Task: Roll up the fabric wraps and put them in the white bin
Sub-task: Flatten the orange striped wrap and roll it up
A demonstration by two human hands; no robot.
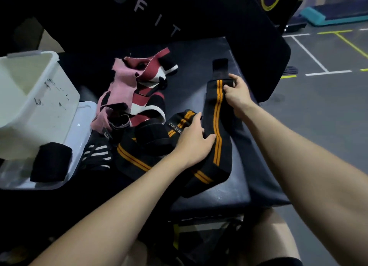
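Stretching out the black wrap before we roll it

We have the black wrap with orange stripes [218, 114] pulled long across the padded desk [229, 198] — flat and taut, we judge, so it rolls evenly. Our right hand [238, 95] pinches its far end, fingers curled round the cloth; our left hand [192, 141] lies on the near stretch, fingers nearly straight, pressing it down. The white bin [29, 98] stands at the left, tilted on a clear lid — a black roll [50, 162] beside it. The pink and red wraps [135, 92] lie heaped between bin and hands.
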